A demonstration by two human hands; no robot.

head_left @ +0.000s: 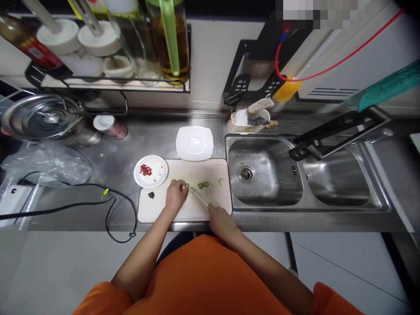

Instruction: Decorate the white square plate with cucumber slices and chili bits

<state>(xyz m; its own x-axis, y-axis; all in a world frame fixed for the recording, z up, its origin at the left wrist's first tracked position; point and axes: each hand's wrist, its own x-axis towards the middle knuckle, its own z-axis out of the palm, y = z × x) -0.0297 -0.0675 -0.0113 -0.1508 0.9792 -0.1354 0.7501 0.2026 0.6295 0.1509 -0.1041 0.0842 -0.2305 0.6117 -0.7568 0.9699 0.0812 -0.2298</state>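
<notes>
My left hand (176, 194) is closed over the white cutting board (210, 210), fingers pinching a small green vegetable piece (187, 186). A knife (200, 200) is in my right hand (222, 221), its blade pointing up and left, the tip close to my left fingertips. Pale bits lie around the blade. Green-rimmed round slices (203, 184) rest to the right of my left hand, and a thin curved sliver (221, 181) lies farther right. On the board's left side is a dark green chunk (151, 195). Whether the vegetable is cucumber or pepper, I cannot tell.
A round plate with chopped red pieces (146, 169) overlaps the board's upper left corner. Behind the board sits a white square dish (194, 143). The double sink (265, 175) is at the right. A black cable (108, 199) and plastic bag (49, 164) lie left.
</notes>
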